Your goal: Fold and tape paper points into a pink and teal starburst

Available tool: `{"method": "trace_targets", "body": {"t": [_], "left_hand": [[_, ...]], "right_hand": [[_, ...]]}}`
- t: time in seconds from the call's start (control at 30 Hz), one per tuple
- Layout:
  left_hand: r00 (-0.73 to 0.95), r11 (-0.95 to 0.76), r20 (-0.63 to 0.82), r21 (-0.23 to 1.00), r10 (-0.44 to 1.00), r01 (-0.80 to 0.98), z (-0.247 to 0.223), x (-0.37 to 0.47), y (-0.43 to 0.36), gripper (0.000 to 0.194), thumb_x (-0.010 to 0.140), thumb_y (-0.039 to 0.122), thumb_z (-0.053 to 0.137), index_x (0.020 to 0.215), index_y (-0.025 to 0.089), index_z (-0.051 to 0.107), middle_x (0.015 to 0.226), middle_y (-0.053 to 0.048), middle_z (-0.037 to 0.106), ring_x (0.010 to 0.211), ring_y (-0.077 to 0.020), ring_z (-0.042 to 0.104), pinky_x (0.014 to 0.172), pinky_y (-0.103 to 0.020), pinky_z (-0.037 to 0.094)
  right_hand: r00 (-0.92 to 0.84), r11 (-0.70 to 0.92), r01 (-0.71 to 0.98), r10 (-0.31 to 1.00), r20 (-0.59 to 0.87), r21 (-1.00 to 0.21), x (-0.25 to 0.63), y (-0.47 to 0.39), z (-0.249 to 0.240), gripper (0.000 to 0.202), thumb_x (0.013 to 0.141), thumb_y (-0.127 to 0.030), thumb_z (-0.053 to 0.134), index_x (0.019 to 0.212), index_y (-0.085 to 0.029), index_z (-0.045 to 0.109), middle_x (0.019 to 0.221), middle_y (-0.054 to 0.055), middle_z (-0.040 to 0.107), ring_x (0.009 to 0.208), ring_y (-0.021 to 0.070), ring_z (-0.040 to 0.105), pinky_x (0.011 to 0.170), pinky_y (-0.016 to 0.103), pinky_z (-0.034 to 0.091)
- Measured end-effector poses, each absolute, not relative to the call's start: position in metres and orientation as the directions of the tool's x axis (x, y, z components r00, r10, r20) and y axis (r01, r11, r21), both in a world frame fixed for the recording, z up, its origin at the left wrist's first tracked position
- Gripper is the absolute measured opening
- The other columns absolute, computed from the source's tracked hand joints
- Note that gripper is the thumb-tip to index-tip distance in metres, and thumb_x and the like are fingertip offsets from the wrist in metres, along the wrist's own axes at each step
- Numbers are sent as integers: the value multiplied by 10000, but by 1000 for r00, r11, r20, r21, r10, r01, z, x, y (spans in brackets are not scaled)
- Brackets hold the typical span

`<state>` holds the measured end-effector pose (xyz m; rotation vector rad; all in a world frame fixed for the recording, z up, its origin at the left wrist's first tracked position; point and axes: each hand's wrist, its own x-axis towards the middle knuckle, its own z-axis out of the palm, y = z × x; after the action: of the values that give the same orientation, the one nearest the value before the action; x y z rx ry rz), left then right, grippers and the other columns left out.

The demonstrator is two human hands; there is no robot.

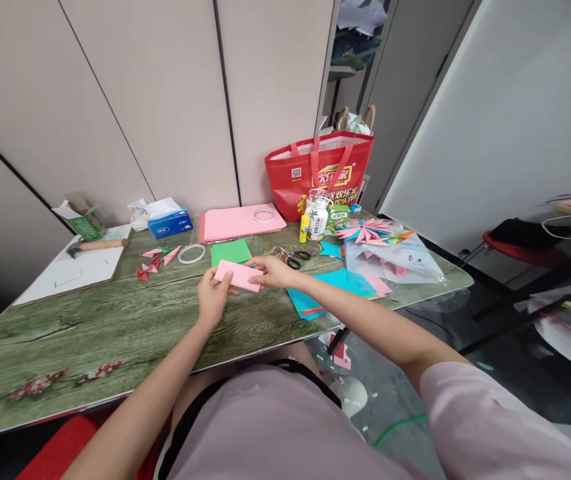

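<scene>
A folded pink paper sheet (239, 275) is held just above the green wood-grain table (115, 327), between both hands. My left hand (214, 295) pinches its near left corner. My right hand (274, 272) grips its right edge from the far side. A green paper sheet (230, 252) lies just behind the pink one. Scissors (295, 257) rest right of my right hand.
A stack of pink paper (238, 221) with a tape ring (264, 215) sits at the back. Small folded pink pieces (154, 260), another ring (191, 253), a hammer (94, 246), tissue box (169, 222), glue stick (304, 228), red bag (320, 172), teal sheets (335, 283) and a plastic bag (398, 260) surround the hands.
</scene>
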<state>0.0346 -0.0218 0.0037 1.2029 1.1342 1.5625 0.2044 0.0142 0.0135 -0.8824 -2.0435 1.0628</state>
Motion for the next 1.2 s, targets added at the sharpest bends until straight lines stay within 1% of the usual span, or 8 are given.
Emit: {"method": "trace_targets", "body": {"t": [0.37,0.53,0.67,0.77,0.87,1.0,1.1,1.2], "left_hand": [[-184,-269,268,963,946,17,-11,38,-21,386,667,332,624,997,179,496,539,40,565,413,-118,542,400,-206,419],[-244,-259,257,966,935,22,-13,32,-13,358,687,345,609,978,175,488,602,24,582,446,-126,568,412,-214,437],[-277,-254,236,967,931,-31,-16,25,-9,328,698,350,597,948,170,482,659,10,590,456,-116,574,429,-221,464],[-281,-260,242,965,929,-28,-15,22,-9,324,711,355,581,951,167,471,665,10,591,447,-115,575,420,-230,478],[-265,-261,249,965,931,-11,-12,23,-12,316,725,358,564,955,164,465,672,8,588,451,-118,578,415,-237,484],[-236,-255,254,967,938,26,-10,25,-15,331,728,362,562,972,165,457,690,6,583,457,-121,579,420,-247,489],[-240,-248,253,967,937,48,-10,25,-16,344,725,368,563,979,163,452,713,-3,585,464,-124,583,414,-246,488],[-246,-243,248,969,937,53,-10,25,-16,346,724,372,562,974,161,449,703,-3,585,460,-127,584,407,-248,489]], "right_hand": [[-542,288,182,827,148,-940,201,22,-15,370,703,-199,581,1069,-156,542,801,30,640,558,113,586,488,228,488],[-277,339,292,925,260,-894,205,13,-4,430,658,-184,637,1074,-162,529,940,64,617,810,156,592,701,289,494],[-287,164,62,948,139,-985,235,-25,29,278,761,-282,541,1011,-160,549,945,75,622,804,143,599,726,309,486],[-821,-139,50,558,-120,-989,267,-68,36,363,743,-335,579,1039,-127,558,1008,112,608,813,162,610,714,306,487],[-937,-430,165,213,-277,-888,296,-108,3,508,682,-367,650,1088,-85,533,984,151,614,873,202,605,713,307,486],[-793,-631,-22,483,-371,-775,329,-133,-63,582,685,-492,601,1114,-110,508,1103,192,552,987,251,554,788,412,456],[-479,-473,-346,832,-281,-811,348,-131,-87,667,606,-629,568,1082,-162,533,1159,158,530,1089,254,485,908,441,365],[-212,-304,-529,951,-223,-792,353,-124,-90,724,502,-670,604,1055,-206,548,1140,108,560,1118,261,457,938,448,331]]}}
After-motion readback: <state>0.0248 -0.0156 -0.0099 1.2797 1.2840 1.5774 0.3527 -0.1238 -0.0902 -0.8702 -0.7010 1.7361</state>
